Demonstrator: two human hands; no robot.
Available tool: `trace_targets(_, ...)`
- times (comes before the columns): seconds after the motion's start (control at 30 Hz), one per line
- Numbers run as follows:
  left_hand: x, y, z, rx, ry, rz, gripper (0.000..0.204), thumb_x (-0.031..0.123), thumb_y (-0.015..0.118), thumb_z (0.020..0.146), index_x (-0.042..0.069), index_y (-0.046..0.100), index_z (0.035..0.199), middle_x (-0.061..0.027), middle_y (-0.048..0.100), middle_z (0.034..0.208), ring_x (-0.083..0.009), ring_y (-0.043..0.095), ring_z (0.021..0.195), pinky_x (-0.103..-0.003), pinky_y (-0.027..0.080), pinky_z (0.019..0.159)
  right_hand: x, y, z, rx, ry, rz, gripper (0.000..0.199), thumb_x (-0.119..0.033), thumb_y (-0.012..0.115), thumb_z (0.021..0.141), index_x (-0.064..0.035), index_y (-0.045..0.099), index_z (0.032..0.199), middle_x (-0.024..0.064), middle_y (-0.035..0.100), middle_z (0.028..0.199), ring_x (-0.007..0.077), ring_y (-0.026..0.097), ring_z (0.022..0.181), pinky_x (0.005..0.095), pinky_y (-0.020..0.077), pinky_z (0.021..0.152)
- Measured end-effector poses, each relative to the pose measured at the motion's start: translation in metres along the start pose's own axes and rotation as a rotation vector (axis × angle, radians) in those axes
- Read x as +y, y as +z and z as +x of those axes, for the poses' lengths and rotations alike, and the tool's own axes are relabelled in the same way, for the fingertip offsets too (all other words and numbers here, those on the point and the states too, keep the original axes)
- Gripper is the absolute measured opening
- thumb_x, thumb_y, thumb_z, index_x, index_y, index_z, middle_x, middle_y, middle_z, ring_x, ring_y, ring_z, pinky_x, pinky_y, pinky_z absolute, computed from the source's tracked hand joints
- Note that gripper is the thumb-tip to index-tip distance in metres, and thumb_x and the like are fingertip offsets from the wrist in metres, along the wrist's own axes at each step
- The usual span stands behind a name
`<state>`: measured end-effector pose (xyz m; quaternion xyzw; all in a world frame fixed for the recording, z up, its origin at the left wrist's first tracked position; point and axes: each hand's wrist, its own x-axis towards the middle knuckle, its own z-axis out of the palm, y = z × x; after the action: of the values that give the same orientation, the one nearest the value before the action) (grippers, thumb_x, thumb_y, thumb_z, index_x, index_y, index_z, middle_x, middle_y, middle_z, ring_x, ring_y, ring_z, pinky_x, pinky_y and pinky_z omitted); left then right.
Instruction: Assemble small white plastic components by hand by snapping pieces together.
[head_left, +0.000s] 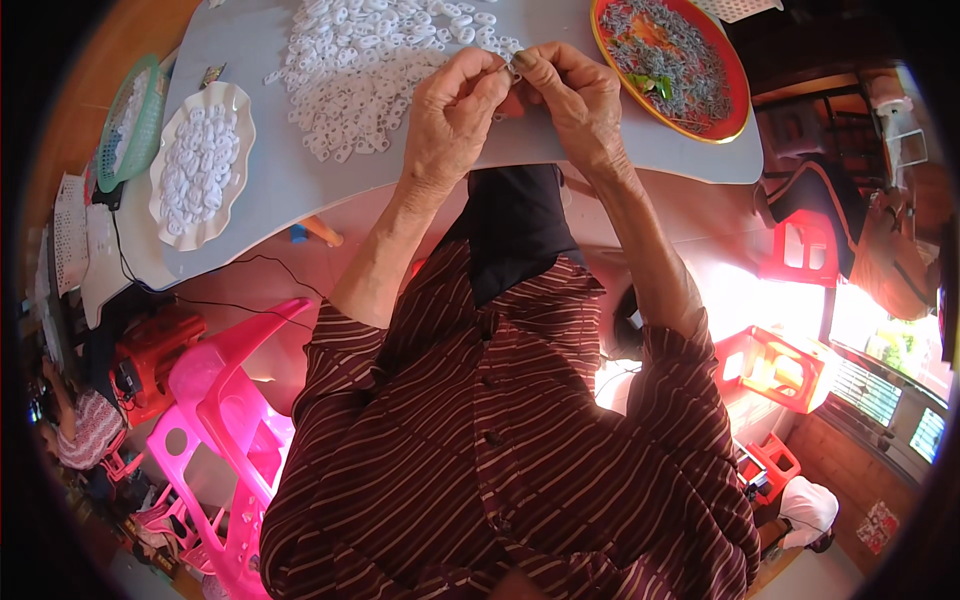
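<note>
My left hand (450, 120) and my right hand (580, 105) meet above the near edge of the grey table, thumbs and fingertips pinched together. Between them is a small white plastic piece (516, 72), mostly covered by the fingers. Just beyond and left of my hands spreads a heap of small white oval plastic pieces with holes (350, 110). To the right of my right hand stands a round red tray with a yellow rim (737, 130), holding many small grey pieces (690, 75) and something green (655, 84).
On the table's left, a white wavy-edged dish (243, 150) holds more white oval pieces, beside a green basket (155, 115). A black cable (125, 255) hangs over the left edge. Pink chairs (225, 385) stand lower left; red stools (770, 365) and another person (805, 510) are right.
</note>
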<state>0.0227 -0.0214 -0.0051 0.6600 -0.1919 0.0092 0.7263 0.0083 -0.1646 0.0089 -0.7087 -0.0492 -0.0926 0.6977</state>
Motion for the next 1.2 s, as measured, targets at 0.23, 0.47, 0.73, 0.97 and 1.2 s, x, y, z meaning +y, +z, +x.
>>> trace_targets(0.23, 0.013, -0.003, 0.005, -0.008, 0.082, 0.1, 0.008, 0.008, 0.054, 0.088, 0.0, 0.056, 0.089, -0.0039, 0.061, 0.07, -0.0094, 0.058, 0.065, -0.023, 0.046, 0.06, 0.0, -0.001, 0.001, -0.015, -0.024, 0.133, 0.017, -0.015, 0.063, 0.087, 0.0017, 0.062, 0.087, 0.0024, 0.062, 0.074, 0.0058, 0.054, 0.063, 0.0199, 0.0454, 0.06)
trace_targets(0.47, 0.005, -0.034, 0.079, -0.146, 0.561, 0.911, 0.019, 0.004, 0.055, 0.08, 0.004, 0.06, 0.099, -0.0142, 0.059, 0.082, -0.0318, 0.055, 0.082, -0.038, 0.045, 0.075, 0.004, -0.001, -0.002, -0.01, 0.012, 0.254, 0.016, -0.013, 0.063, 0.087, 0.0025, 0.061, 0.087, 0.0034, 0.061, 0.073, 0.0059, 0.052, 0.059, 0.0191, 0.0438, 0.056)
trace_targets(0.73, -0.015, -0.036, 0.1, -0.392, 0.482, 1.146, 0.021, 0.009, 0.058, 0.077, 0.006, 0.06, 0.098, -0.0142, 0.049, 0.087, -0.0314, 0.047, 0.087, -0.039, 0.042, 0.08, 0.009, -0.004, 0.0, -0.006, 0.015, 0.23, 0.017, -0.014, 0.062, 0.087, 0.0028, 0.061, 0.088, 0.0028, 0.06, 0.072, 0.0054, 0.05, 0.059, 0.0193, 0.0424, 0.055)
trace_targets(0.97, -0.008, -0.034, 0.087, -0.141, 0.557, 0.883, 0.016, 0.011, 0.059, 0.082, 0.002, 0.059, 0.095, -0.0088, 0.057, 0.083, -0.0216, 0.053, 0.081, -0.032, 0.043, 0.074, 0.007, -0.005, 0.001, -0.004, -0.013, 0.218, 0.017, -0.014, 0.062, 0.088, 0.0024, 0.061, 0.088, 0.0022, 0.059, 0.074, 0.0061, 0.05, 0.06, 0.0199, 0.0428, 0.057)
trace_targets(1.2, 0.006, -0.013, 0.045, -0.076, 0.079, 0.199, 0.018, 0.016, 0.06, 0.088, 0.001, 0.061, 0.097, 0.002, 0.06, 0.072, -0.0035, 0.052, 0.065, -0.019, 0.041, 0.055, 0.003, -0.002, 0.001, -0.016, -0.029, 0.425, 0.017, -0.015, 0.057, 0.091, 0.0011, 0.059, 0.097, 0.0045, 0.061, 0.092, 0.0088, 0.057, 0.078, 0.0229, 0.0476, 0.069)
